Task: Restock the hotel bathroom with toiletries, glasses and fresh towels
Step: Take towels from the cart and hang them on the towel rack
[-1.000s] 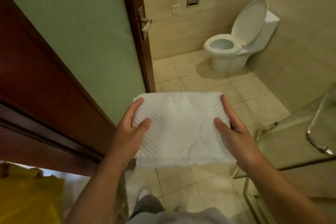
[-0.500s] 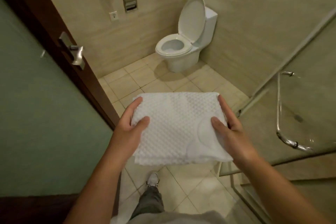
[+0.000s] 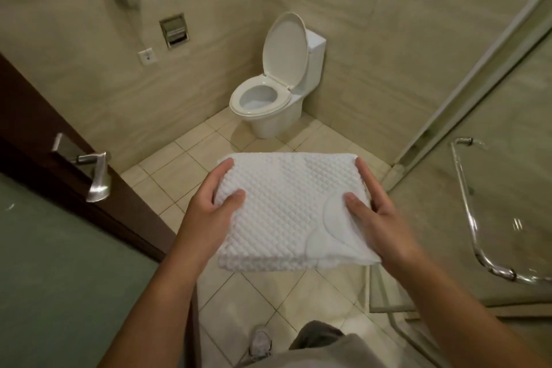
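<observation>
Head view, left hand [image 3: 206, 215], right hand [image 3: 380, 222] gripping towel [image 3: 283, 212], most fingers hidden

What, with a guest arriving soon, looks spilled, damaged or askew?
Nothing spilled or damaged. Only the lid of the white ceramic toilet stands raised; the left hand and right hand hold the folded white waffle-textured towel level.

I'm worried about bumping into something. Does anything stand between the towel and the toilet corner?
Nothing visible does. The left hand and right hand hold the towel over floor tiles; the door sits to the left, the glass shower screen to the right, both aside from the way to the toilet.
</observation>
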Demonstrator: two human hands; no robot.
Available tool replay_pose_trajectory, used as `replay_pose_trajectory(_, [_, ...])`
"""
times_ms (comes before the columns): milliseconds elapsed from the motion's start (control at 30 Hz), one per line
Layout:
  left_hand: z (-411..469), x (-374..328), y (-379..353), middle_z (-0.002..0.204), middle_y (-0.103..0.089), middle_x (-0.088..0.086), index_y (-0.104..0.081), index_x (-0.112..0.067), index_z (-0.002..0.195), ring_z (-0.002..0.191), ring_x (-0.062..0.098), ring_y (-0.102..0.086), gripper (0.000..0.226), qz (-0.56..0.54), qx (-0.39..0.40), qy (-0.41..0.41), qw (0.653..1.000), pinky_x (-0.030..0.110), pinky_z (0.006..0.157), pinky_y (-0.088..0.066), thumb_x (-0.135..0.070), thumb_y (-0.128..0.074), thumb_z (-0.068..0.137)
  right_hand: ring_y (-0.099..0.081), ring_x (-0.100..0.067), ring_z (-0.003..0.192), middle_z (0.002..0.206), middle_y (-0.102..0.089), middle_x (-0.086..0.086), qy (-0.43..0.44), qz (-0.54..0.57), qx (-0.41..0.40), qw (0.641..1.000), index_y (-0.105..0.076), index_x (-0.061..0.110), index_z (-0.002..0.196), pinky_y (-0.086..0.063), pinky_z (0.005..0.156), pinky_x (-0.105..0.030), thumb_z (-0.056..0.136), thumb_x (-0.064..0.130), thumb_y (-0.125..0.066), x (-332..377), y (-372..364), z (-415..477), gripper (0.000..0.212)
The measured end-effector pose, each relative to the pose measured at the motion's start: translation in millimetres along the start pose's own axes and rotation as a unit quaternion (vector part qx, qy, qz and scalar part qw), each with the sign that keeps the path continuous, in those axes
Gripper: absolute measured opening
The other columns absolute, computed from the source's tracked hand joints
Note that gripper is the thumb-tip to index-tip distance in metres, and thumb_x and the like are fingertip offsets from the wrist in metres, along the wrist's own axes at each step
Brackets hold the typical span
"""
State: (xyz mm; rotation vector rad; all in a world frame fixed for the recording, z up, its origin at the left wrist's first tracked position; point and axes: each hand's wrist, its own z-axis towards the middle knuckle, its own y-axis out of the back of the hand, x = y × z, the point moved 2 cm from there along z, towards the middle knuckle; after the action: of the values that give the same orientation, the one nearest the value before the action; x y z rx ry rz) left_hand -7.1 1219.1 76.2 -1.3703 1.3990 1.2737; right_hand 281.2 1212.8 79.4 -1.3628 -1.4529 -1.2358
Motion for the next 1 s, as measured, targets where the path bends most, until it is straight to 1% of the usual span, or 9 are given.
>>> replay_pose_trajectory(100, [30, -6, -6, 0.143, -0.053, -0.032, -0.054, -0.057, 0.138, 0.131, -0.008, -0.05, 0.052, 0.003, 0.012, 0.004, 1.0, 0.028, 0.107, -0.044, -0.021, -0.064, 0.101, -0.067, -0.008, 0.119, 0.131, -0.055, 0.035, -0.005, 0.02, -0.01, 1.0, -0.042, 0.073, 0.138, -0.057, 0.102, -0.046, 0.103, 0.031, -0.061, 1, 2, 26, 0.058])
replay_pose_trajectory(233, [76, -23, -26, 0.132, -0.051, -0.04, -0.053, -0.054, 0.141, 0.117, -0.021, -0.048, 0.051, 0.016, 0.026, 0.003, 1.0, 0.018, 0.094, -0.044, -0.022, -0.063, 0.102, -0.069, -0.011, 0.118, 0.139, -0.06, 0.023, -0.008, 0.039, -0.026, 0.999, -0.046, 0.071, 0.138, -0.058, 0.101, -0.048, 0.103, 0.027, -0.063, 5, 14, 68, 0.059])
replay_pose_trajectory(300, [105, -33, -40, 0.131, -0.051, -0.041, -0.054, -0.053, 0.141, 0.117, -0.02, -0.047, 0.051, 0.026, 0.031, -0.005, 0.999, 0.016, 0.091, -0.043, -0.022, -0.063, 0.102, -0.069, -0.011, 0.119, 0.137, -0.062, 0.025, -0.004, 0.044, -0.029, 0.999, -0.046, 0.069, 0.139, -0.057, 0.102, -0.047, 0.103, 0.025, -0.063, 8, 24, 96, 0.059])
replay_pose_trajectory(433, [169, -56, -74, 0.129, -0.054, -0.039, -0.055, -0.052, 0.14, 0.111, -0.02, -0.053, 0.05, 0.027, 0.03, -0.012, 0.999, 0.014, 0.085, -0.046, -0.019, -0.062, 0.102, -0.068, 0.003, 0.112, 0.13, -0.061, 0.035, 0.011, 0.048, -0.033, 0.998, -0.045, 0.063, 0.145, -0.06, 0.091, -0.029, 0.103, 0.025, -0.063, 21, 48, 161, 0.059])
replay_pose_trajectory(567, [232, -81, -107, 0.122, -0.058, -0.042, -0.057, -0.051, 0.138, 0.105, -0.025, -0.057, 0.049, 0.024, 0.031, -0.013, 0.999, 0.013, 0.086, -0.05, -0.018, -0.062, 0.102, -0.069, -0.005, 0.116, 0.14, -0.063, 0.021, 0.015, 0.03, -0.018, 0.999, -0.041, 0.066, 0.145, -0.06, 0.094, -0.037, 0.099, 0.034, -0.067, 39, 80, 228, 0.062])
replay_pose_trajectory(700, [284, -102, -135, 0.122, -0.061, -0.04, -0.058, -0.053, 0.137, 0.112, -0.014, -0.062, 0.048, 0.02, 0.033, -0.015, 0.999, 0.026, 0.095, -0.053, -0.02, -0.063, 0.102, -0.068, 0.0, 0.116, 0.143, -0.06, 0.021, 0.019, 0.022, -0.001, 1.0, -0.034, 0.062, 0.151, -0.06, 0.09, -0.025, 0.099, 0.033, -0.066, 53, 104, 283, 0.068])
replay_pose_trajectory(767, [307, -110, -149, 0.121, -0.061, -0.041, -0.058, -0.052, 0.138, 0.11, -0.016, -0.061, 0.049, 0.021, 0.03, -0.019, 0.999, 0.023, 0.092, -0.053, -0.02, -0.063, 0.102, -0.066, 0.005, 0.115, 0.143, -0.057, 0.025, 0.018, 0.014, 0.004, 1.0, -0.03, 0.061, 0.153, -0.058, 0.087, -0.019, 0.1, 0.033, -0.065, 59, 112, 307, 0.07])
replay_pose_trajectory(900, [347, -120, -166, 0.132, -0.06, -0.032, -0.058, -0.054, 0.137, 0.119, -0.006, -0.061, 0.049, 0.01, 0.039, -0.016, 0.999, 0.025, 0.094, -0.053, -0.02, -0.063, 0.102, -0.056, 0.004, 0.131, 0.15, -0.049, 0.029, 0.014, -0.003, -0.019, 1.0, -0.028, 0.071, 0.148, -0.049, 0.11, -0.032, 0.1, 0.038, -0.065, 64, 119, 348, 0.069])
replay_pose_trajectory(1000, [380, -123, -172, 0.135, -0.06, -0.03, -0.059, -0.054, 0.136, 0.122, -0.002, -0.061, 0.049, 0.008, 0.039, -0.011, 0.999, 0.029, 0.098, -0.053, -0.019, -0.064, 0.102, -0.043, 0.017, 0.134, 0.144, -0.041, 0.044, 0.012, -0.007, -0.03, 0.999, -0.028, 0.072, 0.147, -0.037, 0.116, -0.025, 0.101, 0.035, -0.064, 65, 114, 379, 0.069])
